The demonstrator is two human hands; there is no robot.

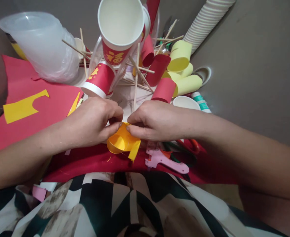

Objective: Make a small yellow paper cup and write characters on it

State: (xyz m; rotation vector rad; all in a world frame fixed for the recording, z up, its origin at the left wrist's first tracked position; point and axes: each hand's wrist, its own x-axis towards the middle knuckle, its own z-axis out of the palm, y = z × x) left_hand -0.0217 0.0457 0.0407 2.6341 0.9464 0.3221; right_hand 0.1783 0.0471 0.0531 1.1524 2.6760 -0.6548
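A strip of yellow paper (123, 141) is curled into a loop just above my lap. My left hand (95, 120) pinches its upper edge from the left, fingers closed. Pressing on the same edge from the right is my right hand (153, 121), thumb and fingers closed on the paper. The two hands meet at the top of the loop, and a loose flap hangs at its lower right.
Red paper sheet (31, 98) with a yellow offcut (21, 108) lies at left. Behind stand red-and-white paper cups (120, 31), wooden sticks (136, 79), red and yellow paper rolls (179, 57), a clear plastic bag (41, 46). A pink tool (164, 159) and scissors (189, 146) lie under my right wrist.
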